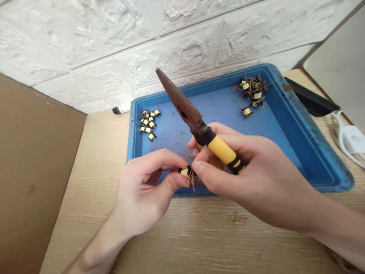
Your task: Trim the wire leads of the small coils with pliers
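Grip — left hand pinches wire-legged coil; right hand, rusty rubber-handled pliers.

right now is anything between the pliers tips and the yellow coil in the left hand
No loose object, but the right thumb sits at the coil, beside the long-nose pliers, whose tips point away from it, toward the wall.

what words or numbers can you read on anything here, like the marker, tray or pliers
No text can be read anywhere.
White marker pen: any print is too small and blurred to read.
Blue plastic tray: no text visible.
Yellow-taped electronic component: no marks visible.
Pliers: no marks visible.
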`<state>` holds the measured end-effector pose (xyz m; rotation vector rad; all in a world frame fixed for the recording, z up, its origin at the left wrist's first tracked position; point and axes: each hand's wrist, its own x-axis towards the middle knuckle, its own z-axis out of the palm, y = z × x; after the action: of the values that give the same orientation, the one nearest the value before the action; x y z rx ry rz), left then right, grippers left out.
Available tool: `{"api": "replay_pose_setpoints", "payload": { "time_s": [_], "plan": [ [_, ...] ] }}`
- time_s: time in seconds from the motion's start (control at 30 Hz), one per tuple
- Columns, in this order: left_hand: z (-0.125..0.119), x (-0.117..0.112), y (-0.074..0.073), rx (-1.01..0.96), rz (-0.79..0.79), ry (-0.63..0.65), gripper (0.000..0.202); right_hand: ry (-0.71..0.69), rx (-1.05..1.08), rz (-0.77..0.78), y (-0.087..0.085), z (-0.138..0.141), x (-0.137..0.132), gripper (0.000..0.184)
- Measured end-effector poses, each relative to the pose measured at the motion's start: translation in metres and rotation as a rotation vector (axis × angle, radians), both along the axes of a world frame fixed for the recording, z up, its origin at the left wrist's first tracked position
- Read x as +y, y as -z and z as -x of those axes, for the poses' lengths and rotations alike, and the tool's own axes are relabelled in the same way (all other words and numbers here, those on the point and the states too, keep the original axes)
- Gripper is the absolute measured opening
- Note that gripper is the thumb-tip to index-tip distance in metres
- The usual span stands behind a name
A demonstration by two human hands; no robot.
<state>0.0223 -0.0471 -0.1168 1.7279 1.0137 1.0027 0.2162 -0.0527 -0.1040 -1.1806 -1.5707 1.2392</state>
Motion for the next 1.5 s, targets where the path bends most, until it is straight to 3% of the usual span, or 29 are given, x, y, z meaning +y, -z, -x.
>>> {"api": "replay_pose_setpoints", "payload": {
  "time_s": [0.37,0.87,1.13,1.5],
  "plan": [
    [-0.0029,-0.0020,-0.0014,-0.014,0.039,0.002,0.012,0.055,0.016,-0.004,0.0015,0.0003,-0.0033,0.020],
    [0.0008,-0.0039,0.0044,0.032,-0.068,0.007,0.010,0.051,0.056,0.038,0.0006,0.0036,0.0001,0.017],
    [-0.0019,-0.0027,-0.0006,-0.026,0.010,-0.016,0.010,0.068,0.026,-0.021,0.0020,0.0017,-0.0010,0.021],
    [-0.0029,-0.0022,-0.0007,-0.038,0.044,-0.018,0.012,0.080,0.029,0.017,0.0003,0.0050,-0.0008,0.019]
  ]
}}
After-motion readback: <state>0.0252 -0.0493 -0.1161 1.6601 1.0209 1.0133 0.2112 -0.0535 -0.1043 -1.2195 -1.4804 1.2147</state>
